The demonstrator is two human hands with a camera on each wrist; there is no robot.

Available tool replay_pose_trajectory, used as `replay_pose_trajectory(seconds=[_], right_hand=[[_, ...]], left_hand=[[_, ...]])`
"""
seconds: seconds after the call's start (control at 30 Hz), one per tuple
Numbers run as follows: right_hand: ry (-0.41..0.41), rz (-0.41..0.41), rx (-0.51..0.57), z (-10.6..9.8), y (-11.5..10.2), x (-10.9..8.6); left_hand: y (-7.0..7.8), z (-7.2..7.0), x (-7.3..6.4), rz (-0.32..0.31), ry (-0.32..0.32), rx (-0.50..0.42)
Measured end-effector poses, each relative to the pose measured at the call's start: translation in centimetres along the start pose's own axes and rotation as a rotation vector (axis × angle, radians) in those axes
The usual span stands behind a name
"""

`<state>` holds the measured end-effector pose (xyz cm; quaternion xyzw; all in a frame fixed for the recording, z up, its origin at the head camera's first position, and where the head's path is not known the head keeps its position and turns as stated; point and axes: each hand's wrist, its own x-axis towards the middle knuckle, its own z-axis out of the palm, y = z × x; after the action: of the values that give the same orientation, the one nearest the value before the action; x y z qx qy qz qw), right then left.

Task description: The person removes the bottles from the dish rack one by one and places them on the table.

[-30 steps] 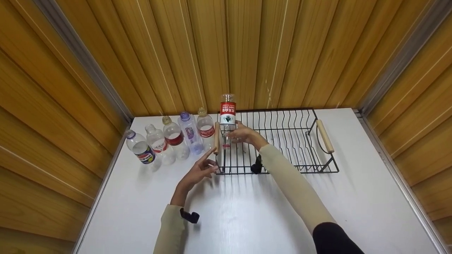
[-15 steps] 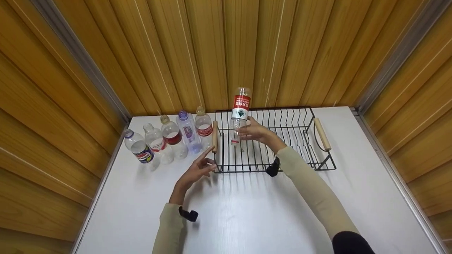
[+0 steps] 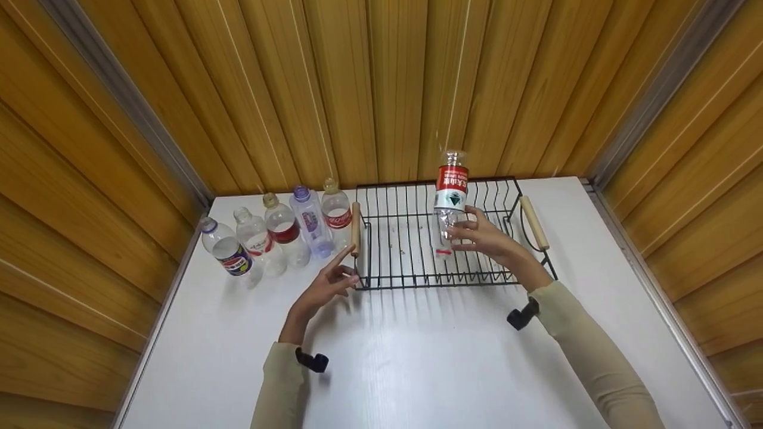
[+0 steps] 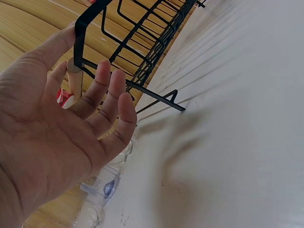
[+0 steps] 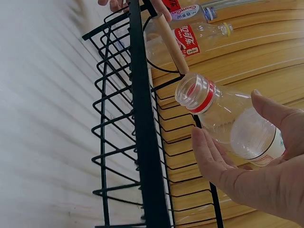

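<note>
My right hand [image 3: 492, 241] grips the neck end of a clear plastic bottle [image 3: 451, 189] with a red and white label. The bottle is upside down over the middle of a black wire dish rack [image 3: 411, 286]. In the right wrist view its uncapped mouth with a red ring [image 5: 204, 97] points toward the rack, between thumb and fingers. My left hand [image 3: 322, 289] is at the rack's left front corner, below the wooden handle [image 3: 356, 229]. In the left wrist view its fingers are loosely bent, and the thumb reaches the black end frame [image 4: 81, 35].
Several uncapped plastic bottles stand in a row left of the rack, among them a purple-tinted bottle [image 3: 311, 221] and a red-labelled bottle [image 3: 338, 215] beside the handle. A second wooden handle [image 3: 534, 223] is on the rack's right end. Wood-panelled walls [image 3: 399, 89] enclose the white table [image 3: 405, 369].
My right hand has carried the inverted bottle to the right, from beside the left handle to above the rack's middle. The left hand has stayed at the rack's corner.
</note>
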<state>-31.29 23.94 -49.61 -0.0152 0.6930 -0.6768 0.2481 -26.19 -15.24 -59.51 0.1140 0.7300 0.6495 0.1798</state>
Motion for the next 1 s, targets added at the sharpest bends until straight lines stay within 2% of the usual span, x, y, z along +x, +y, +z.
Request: replay_pose_trajectory(seconds=[0.13, 0.33, 0.6, 0.77, 1.0], right_hand=[[0.014, -0.010, 0.002, -1.1, 0.6, -1.4], [0.023, -0.034, 0.000, -1.8, 1.1, -2.4], [0.005, -0.042, -0.017, -1.6, 1.8, -2.6], [0.014, -0.047, -0.074, -1.5, 2.2, -2.5], [-0.028, -0.131, -0.091, -1.8, 2.7, -2.5]], left_hand=[[0.0, -0.2, -0.2, 0.000, 0.009, -0.009], [0.1, -0.1, -0.3, 0.012, 0.011, -0.011], [0.2, 0.2, -0.4, 0.008, 0.001, -0.010], [0.2, 0.2, -0.3, 0.010, -0.002, -0.008], [0.2, 0.1, -0.3, 0.003, -0.002, -0.011]])
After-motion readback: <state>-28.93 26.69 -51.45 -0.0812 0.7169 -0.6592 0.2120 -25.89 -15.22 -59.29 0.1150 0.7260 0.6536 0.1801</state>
